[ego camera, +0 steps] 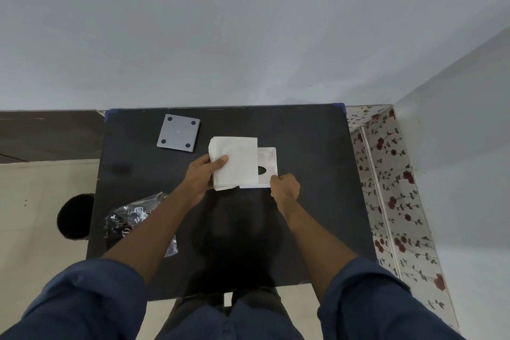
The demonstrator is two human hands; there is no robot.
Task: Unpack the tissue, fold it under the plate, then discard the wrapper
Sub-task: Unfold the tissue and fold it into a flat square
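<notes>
Left hand (202, 174) pinches tissue (234, 163) (thumb atop); right hand (285, 188) grips plate (267, 157).

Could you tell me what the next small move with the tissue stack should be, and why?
Probably slide the tissue stack further right, into the white holder. The left hand grips the stack's left edge, only its right edge overlaps the holder, and the right hand pinches the holder's near corner, seemingly steadying it. The wrapper lies empty at the left, so discarding can wait.
</notes>
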